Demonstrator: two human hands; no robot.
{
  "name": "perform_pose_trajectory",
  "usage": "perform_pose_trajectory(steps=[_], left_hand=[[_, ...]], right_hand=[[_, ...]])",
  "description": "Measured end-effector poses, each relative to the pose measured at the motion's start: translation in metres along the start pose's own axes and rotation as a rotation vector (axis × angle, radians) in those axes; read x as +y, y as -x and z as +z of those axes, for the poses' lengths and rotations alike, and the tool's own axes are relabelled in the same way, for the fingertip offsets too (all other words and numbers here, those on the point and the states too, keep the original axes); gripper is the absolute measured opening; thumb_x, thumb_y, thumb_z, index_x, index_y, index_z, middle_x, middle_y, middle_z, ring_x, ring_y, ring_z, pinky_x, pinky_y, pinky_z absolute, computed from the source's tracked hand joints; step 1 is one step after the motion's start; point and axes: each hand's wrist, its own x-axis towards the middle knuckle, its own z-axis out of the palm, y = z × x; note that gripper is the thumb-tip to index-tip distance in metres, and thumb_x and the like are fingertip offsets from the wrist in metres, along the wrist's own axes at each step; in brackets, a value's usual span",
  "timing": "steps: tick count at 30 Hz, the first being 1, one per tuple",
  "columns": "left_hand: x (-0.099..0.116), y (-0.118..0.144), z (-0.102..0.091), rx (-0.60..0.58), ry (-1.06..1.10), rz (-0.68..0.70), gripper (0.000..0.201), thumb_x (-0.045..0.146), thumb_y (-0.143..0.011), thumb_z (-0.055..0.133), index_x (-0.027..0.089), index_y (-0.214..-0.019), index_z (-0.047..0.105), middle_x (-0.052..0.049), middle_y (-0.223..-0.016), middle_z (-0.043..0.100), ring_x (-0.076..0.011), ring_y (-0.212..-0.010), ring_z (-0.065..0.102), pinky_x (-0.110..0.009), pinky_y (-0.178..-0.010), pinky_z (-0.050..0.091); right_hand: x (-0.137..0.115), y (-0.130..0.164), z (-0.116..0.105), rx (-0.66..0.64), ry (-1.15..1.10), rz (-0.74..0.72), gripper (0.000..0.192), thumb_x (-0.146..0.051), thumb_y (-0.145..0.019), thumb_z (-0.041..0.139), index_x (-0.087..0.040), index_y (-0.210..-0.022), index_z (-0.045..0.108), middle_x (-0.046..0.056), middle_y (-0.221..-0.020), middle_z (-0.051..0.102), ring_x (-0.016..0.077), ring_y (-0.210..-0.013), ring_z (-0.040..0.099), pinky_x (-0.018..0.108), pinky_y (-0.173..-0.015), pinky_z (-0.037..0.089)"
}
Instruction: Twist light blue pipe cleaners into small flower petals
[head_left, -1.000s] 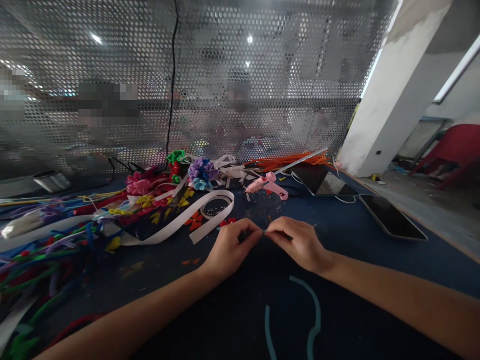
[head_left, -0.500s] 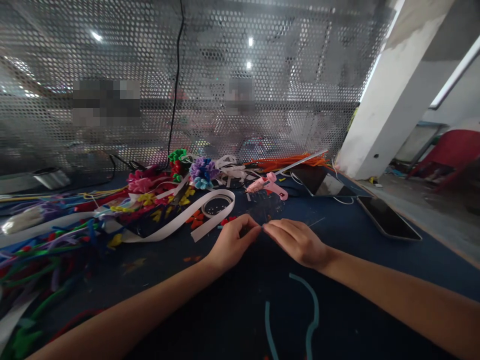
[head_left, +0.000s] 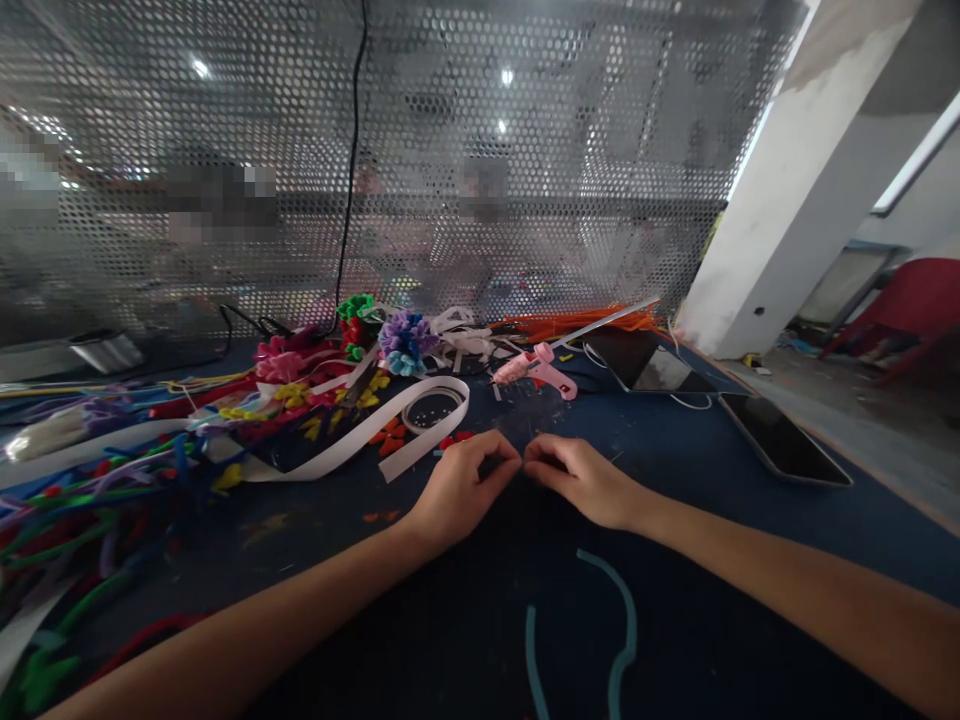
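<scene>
Far left of the surface: a tangle of pipe cleaners in green, blue, red and purple, spilling toward the near edge. Just right of it, a long white ribbon strip looped over small yellow and red flower pieces, with a roll of clear tape inside the loop. Behind these, finished pipe-cleaner flowers: pink, green and red, purple and blue.

Centre: your left hand rested on the dark blue surface, fingers curled in, thumb and forefinger pinched together at the tip. Your right hand lay just beside it, also curled, its fingertips meeting those of the left. Both pinches closed on something very small and dark between them; you could not tell from this view what it was. It sat at the point where the two hands touched, low over the surface.

Nearer you, below the hands, a teal pipe cleaner lay loose in a curve, untouched.

Beyond the hands, a pink glue gun lay on its side. Behind it, a bundle of orange pipe cleaners. Right of that, a tablet, then a dark phone, both flat and well apart from your hands.
</scene>
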Motion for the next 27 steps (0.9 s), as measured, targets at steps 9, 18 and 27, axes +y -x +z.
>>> perform_pose_trajectory(steps=[9,18,27], left_hand=[[0.003,-0.002,0.001,0.031,0.038,-0.04,0.012,0.022,-0.082,0.05,0.016,-0.074,0.057,0.002,-0.07,0.059,-0.0117,-0.065,0.053,-0.021,-0.058,0.039],[0.007,0.002,0.001,0.056,0.004,-0.002,0.01,0.02,-0.082,0.049,0.017,-0.076,0.056,0.002,-0.071,0.059,-0.0123,-0.067,0.054,-0.022,-0.06,0.039],[0.005,0.001,-0.001,0.008,0.025,-0.02,0.014,0.022,-0.083,0.048,0.017,-0.076,0.059,0.001,-0.072,0.06,-0.0132,-0.067,0.055,-0.023,-0.059,0.039]], right_hand=[[0.008,0.003,0.004,0.161,0.141,-0.211,0.006,-0.013,-0.077,0.053,-0.018,-0.08,0.05,-0.001,-0.074,0.048,0.0098,-0.063,0.046,0.022,-0.058,0.038],[0.003,0.006,0.005,0.262,0.1,-0.164,0.011,-0.025,-0.084,0.052,-0.017,-0.078,0.055,0.0,-0.072,0.053,0.0111,-0.064,0.05,0.023,-0.057,0.039],[0.001,-0.004,-0.004,-0.066,-0.411,0.285,0.022,-0.035,-0.08,0.055,-0.014,-0.073,0.056,-0.002,-0.063,0.053,0.0047,-0.047,0.039,0.019,-0.044,0.028]])
